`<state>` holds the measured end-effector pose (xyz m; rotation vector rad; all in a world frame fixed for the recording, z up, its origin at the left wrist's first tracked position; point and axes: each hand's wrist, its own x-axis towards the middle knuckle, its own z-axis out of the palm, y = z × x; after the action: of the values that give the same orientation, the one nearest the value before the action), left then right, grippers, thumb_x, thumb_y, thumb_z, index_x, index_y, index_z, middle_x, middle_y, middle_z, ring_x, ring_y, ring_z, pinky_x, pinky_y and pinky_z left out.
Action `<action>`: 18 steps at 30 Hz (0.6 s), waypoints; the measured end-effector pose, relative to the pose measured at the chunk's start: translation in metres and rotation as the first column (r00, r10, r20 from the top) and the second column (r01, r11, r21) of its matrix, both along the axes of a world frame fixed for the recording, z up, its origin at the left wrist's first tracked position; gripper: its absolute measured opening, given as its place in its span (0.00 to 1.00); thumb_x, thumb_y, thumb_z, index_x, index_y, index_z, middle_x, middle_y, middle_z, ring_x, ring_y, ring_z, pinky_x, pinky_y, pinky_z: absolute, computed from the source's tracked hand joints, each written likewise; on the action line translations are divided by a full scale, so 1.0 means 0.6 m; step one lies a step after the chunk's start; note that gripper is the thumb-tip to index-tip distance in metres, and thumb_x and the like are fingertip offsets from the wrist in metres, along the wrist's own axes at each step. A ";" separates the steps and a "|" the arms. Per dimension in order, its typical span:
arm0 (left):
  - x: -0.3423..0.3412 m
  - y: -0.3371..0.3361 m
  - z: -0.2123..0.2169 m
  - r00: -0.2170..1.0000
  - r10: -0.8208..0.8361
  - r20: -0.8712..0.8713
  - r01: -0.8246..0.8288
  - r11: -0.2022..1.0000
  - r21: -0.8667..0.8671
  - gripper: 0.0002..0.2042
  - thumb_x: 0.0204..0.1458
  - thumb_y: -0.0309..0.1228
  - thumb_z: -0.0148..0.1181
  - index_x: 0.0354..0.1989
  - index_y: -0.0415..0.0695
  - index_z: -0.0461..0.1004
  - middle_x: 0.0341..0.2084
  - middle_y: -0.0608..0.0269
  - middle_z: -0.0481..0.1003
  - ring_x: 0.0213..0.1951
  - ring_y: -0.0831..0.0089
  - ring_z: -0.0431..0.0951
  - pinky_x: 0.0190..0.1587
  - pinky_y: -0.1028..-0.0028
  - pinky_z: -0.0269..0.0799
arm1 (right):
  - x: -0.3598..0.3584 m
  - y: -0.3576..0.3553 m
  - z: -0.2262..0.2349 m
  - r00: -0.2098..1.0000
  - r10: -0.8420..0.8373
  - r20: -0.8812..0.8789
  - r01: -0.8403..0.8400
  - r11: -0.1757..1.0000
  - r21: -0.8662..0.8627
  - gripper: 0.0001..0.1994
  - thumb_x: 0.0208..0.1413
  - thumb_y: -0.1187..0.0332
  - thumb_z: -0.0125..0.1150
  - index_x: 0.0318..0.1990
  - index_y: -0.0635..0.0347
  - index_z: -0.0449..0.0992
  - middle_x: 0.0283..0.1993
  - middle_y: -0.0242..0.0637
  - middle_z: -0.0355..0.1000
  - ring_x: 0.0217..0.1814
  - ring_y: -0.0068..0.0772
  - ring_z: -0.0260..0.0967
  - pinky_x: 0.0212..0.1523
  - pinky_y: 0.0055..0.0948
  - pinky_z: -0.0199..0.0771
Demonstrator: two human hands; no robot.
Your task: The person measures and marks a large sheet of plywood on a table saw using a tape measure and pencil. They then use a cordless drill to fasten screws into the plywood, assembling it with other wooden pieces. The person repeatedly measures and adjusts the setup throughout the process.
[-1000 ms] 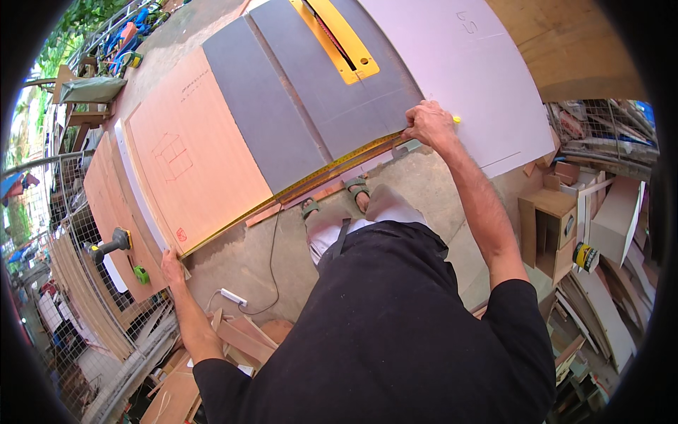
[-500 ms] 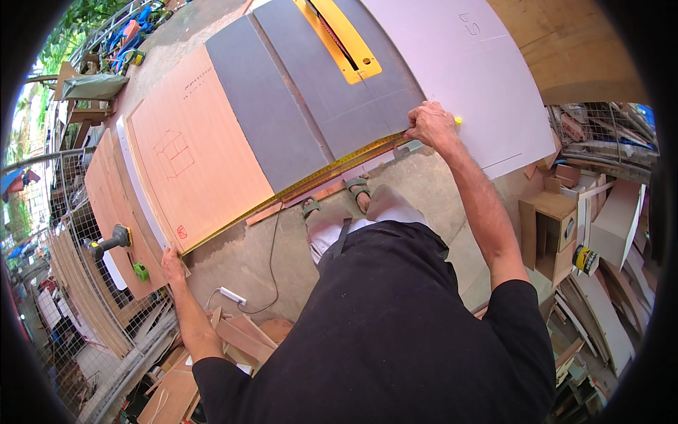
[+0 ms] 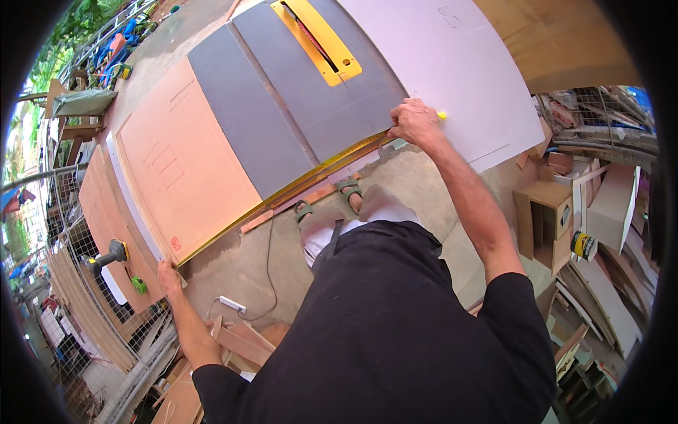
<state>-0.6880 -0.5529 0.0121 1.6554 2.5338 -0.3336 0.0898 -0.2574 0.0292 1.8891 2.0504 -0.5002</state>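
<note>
The person stands at a table saw desk (image 3: 304, 120) with both arms spread wide. The left arm stretches far out and down to the left. The left hand (image 3: 168, 272) is curled on the near corner of a big pinkish board (image 3: 187, 180). The right arm reaches forward, a bit bent at the elbow. The right hand (image 3: 415, 121) is closed in a loose fist at the near edge of a pale white board (image 3: 452, 67), and a small yellow tip (image 3: 441, 114) pokes out beside it.

The fist hides most of that yellow thing, so I cannot tell what it is. I cannot see the fingers of the left hand well. The white board is cut off at the top of the view.

The pinkish board lies flat on the left side of the desk. Its long side runs from near left to far right, along the yellow rail (image 3: 282, 194).
</note>
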 end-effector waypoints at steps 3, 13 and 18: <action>0.002 0.001 0.000 1.000 0.023 0.002 -0.023 1.000 -0.001 0.07 0.58 0.20 0.57 0.38 0.41 0.82 0.38 0.48 0.79 0.43 0.45 0.83 0.48 0.53 0.78 | 0.000 0.002 0.001 1.000 0.007 -0.004 -0.008 1.000 -0.010 0.21 0.49 0.45 0.83 0.47 0.40 0.91 0.55 0.32 0.81 0.67 0.39 0.76 0.60 0.43 0.83; -0.001 0.003 -0.003 0.996 0.056 -0.063 -0.059 0.997 -0.040 0.07 0.58 0.19 0.58 0.37 0.41 0.83 0.38 0.48 0.80 0.43 0.45 0.84 0.48 0.53 0.80 | -0.002 -0.001 -0.003 0.999 -0.033 -0.037 0.035 0.999 0.041 0.19 0.46 0.45 0.85 0.39 0.44 0.90 0.48 0.32 0.81 0.62 0.38 0.77 0.56 0.44 0.82; 0.005 0.002 0.001 0.998 0.051 -0.036 -0.051 0.999 -0.006 0.06 0.58 0.19 0.60 0.38 0.41 0.83 0.39 0.47 0.81 0.44 0.45 0.85 0.48 0.52 0.80 | -0.006 0.005 0.007 0.999 -0.037 -0.002 0.037 0.998 -0.057 0.21 0.51 0.47 0.84 0.50 0.41 0.91 0.56 0.34 0.82 0.68 0.40 0.76 0.60 0.48 0.83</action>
<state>-0.6852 -0.5516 0.0125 1.5933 2.5926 -0.3712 0.0859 -0.2546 0.0331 1.8976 1.9843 -0.5653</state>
